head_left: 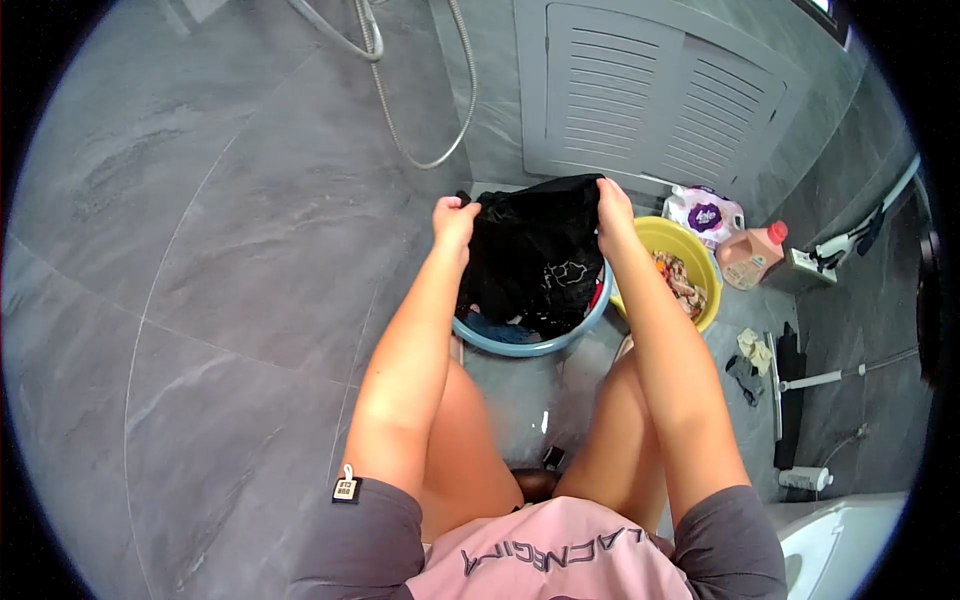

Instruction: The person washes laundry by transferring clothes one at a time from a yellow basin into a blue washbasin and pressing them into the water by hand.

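L hand (pixel 455 224) is gripping the far L part of a black cloth (pixel 535 240); R hand (pixel 615 215) is holding its far R corner, so it's spreading wide btwn them. Cloth is hanging over a blue basin (pixel 530 349), w/ other clothes (pixel 488 328) lying beneath. Yellow basin (pixel 714 300) w/ patterned cloth (pixel 682 287) is standing just R; pink bottle (pixel 748 260) is standing farther R, nr a white-purple pack (pixel 703 212).

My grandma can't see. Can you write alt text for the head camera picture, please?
A person's left grip and right grip hold up a black cloth over a light-blue basin with more fabric inside. To the right are a yellow basin holding patterned fabric and a pink bottle with a red cap.
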Action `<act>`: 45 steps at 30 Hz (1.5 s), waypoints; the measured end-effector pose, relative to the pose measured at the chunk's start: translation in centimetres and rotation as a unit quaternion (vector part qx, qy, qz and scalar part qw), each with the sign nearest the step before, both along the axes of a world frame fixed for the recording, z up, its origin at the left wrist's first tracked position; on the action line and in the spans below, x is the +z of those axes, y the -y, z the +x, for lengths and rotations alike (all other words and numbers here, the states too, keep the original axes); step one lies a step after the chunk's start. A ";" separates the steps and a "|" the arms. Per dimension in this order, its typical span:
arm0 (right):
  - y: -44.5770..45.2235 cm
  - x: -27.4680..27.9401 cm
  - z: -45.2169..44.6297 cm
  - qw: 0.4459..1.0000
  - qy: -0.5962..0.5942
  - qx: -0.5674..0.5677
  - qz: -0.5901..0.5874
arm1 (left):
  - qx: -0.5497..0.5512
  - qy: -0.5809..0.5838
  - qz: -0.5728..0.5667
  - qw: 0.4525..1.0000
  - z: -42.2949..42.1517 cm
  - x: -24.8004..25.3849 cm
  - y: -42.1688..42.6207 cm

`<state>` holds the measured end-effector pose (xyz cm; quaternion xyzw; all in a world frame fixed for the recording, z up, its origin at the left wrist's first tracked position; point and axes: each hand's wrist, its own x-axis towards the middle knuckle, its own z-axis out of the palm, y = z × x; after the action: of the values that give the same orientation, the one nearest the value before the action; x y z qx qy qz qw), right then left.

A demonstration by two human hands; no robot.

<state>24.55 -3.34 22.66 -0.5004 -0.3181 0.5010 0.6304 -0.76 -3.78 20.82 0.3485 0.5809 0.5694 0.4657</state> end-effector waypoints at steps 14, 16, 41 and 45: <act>1.6 2.0 -1.6 0.867 0.464 0.179 0.038 | 0.015 -0.523 0.026 0.852 -1.2 0.4 0.5; 2.5 1.5 -1.8 0.769 0.630 0.109 0.000 | 0.017 -0.443 0.041 0.895 -1.9 -0.3 0.1; 2.1 1.1 0.7 0.741 0.670 0.021 0.045 | -0.201 -0.488 -0.047 0.848 -0.9 2.3 1.4; 1.9 -0.1 1.2 0.751 0.657 0.062 0.007 | -0.188 -0.473 -0.052 0.859 -1.0 1.2 2.0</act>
<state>25.79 -5.20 22.57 -0.6810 -0.6878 0.0846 0.2368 -1.73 -5.81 22.06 0.6538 0.6832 0.2070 0.2509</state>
